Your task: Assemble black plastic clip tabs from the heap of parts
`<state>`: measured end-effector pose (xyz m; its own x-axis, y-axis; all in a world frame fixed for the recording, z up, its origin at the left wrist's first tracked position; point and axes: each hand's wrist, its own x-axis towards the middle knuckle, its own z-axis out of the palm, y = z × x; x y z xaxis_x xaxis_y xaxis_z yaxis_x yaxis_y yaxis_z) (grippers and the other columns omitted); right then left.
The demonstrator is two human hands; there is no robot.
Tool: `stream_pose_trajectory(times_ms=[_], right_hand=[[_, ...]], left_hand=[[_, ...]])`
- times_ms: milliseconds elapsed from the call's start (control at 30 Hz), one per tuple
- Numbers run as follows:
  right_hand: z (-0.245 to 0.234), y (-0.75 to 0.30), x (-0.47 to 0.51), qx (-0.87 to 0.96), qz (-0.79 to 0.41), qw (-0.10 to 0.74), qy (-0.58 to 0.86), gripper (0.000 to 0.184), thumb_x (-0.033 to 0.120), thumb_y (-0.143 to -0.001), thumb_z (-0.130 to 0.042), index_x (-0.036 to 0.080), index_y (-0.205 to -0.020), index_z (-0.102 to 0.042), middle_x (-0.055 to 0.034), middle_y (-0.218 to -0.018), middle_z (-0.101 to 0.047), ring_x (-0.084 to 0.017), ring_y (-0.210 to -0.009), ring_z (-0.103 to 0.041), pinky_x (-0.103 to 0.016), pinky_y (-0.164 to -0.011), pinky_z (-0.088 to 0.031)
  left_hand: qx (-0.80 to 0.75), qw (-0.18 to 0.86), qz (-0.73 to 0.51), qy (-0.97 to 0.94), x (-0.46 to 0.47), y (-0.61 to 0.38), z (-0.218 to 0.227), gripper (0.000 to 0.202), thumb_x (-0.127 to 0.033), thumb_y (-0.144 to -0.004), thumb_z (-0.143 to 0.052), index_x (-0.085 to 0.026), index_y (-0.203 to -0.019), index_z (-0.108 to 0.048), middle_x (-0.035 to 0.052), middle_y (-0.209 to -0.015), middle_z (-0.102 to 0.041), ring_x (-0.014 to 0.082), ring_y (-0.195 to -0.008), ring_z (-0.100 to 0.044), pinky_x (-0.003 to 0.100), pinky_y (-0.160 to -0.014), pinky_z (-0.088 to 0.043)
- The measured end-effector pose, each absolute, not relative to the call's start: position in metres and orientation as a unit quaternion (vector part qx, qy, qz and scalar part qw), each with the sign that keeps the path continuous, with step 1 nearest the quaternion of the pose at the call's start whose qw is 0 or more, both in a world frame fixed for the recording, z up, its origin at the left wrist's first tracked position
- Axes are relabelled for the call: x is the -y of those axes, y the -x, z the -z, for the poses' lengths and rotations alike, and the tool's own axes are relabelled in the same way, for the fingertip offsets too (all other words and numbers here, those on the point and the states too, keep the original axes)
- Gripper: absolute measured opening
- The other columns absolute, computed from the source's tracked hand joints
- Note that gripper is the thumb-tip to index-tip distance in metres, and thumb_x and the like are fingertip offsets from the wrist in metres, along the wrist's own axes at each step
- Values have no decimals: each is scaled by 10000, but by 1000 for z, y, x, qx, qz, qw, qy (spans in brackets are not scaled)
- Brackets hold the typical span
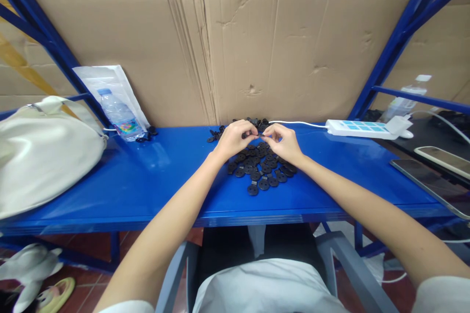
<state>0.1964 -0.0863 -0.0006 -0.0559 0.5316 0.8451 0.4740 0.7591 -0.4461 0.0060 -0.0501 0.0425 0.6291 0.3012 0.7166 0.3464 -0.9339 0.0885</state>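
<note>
Above the middle of the blue table, my left hand (235, 138) and my right hand (284, 144) meet fingertip to fingertip. Both are closed in a pinch on a small black part (260, 135), mostly hidden by the fingers. Beneath them spreads a pile of black parts (263, 184), each a round disc with holes and a short tab on one side. Another heap of small black pieces (216, 134) lies behind my left hand, partly covered by it.
A white bag (47, 156) and a water bottle (119, 115) stand at the left. To the right are a white power strip (358, 128) with its cable, and a dark phone or tablet (429, 183). Cardboard (293, 49) walls off the back between blue frame posts.
</note>
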Motion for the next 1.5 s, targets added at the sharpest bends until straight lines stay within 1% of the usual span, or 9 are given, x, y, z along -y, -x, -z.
stream_pose_trajectory(times_ms=[100,200,300,400,567,667,833,1133,1500], right_hand=[[0,-196,87,727,-22,590,351,106,210,-781,-660,191,-729,-570,-38,-773,-647,-113,-507,-488,-265,-490,-411],[0,-196,89,733,-16,578,359,56,200,-797,-630,195,-814,-577,-9,-723,-603,-108,-495,-483,-257,-495,-407],[0,-196,90,748,-3,560,356,104,173,-806,-598,200,-902,-569,28,-677,-542,-94,-473,-463,-247,-503,-402],[0,-197,90,757,20,552,350,86,159,-815,-584,199,-889,-566,34,-659,-495,-96,-479,-458,-246,-504,-395],[1,-197,89,758,40,554,342,36,171,-851,-569,200,-872,-566,-6,-747,-549,-110,-520,-474,-263,-520,-402],[2,-198,88,756,47,555,344,33,171,-856,-572,204,-862,-567,-15,-758,-564,-126,-556,-495,-269,-538,-411],[3,-199,88,755,64,546,357,84,127,-849,-550,209,-855,-559,-14,-772,-580,-125,-552,-484,-272,-554,-415],[0,-200,92,761,124,544,330,168,50,-832,-495,209,-856,-544,-37,-802,-602,-166,-686,-578,-280,-628,-454],[1,-199,92,777,139,524,322,129,101,-886,-492,206,-932,-551,-66,-897,-621,-174,-750,-607,-283,-632,-488]], left_hand=[[183,34,393,901,51,-6,-43,46,-174,-819,-651,-168,-777,-635,10,-729,-639,128,-678,-570,250,-650,-442],[187,39,400,897,51,-7,-43,33,-177,-819,-655,-168,-792,-638,11,-726,-634,129,-674,-570,249,-645,-439],[190,41,405,894,50,-7,-43,33,-176,-811,-669,-169,-801,-639,5,-718,-622,126,-670,-565,241,-632,-431],[192,40,403,894,50,-7,-43,41,-161,-803,-676,-166,-798,-635,2,-717,-613,122,-668,-558,235,-624,-424],[196,36,401,894,51,-7,-43,28,-172,-814,-658,-165,-799,-634,6,-722,-609,122,-666,-554,239,-623,-426],[193,37,401,895,52,-7,-43,27,-178,-818,-647,-165,-798,-635,10,-719,-612,126,-667,-554,245,-624,-428],[182,46,401,897,53,-9,-43,26,-169,-817,-645,-168,-797,-629,6,-710,-613,129,-659,-543,250,-623,-423],[161,64,413,894,56,-11,-44,45,-150,-823,-637,-170,-786,-625,10,-726,-639,133,-679,-557,259,-651,-435],[138,78,429,890,57,-9,-46,45,-138,-828,-597,-172,-804,-614,21,-816,-663,133,-761,-591,261,-730,-474]])
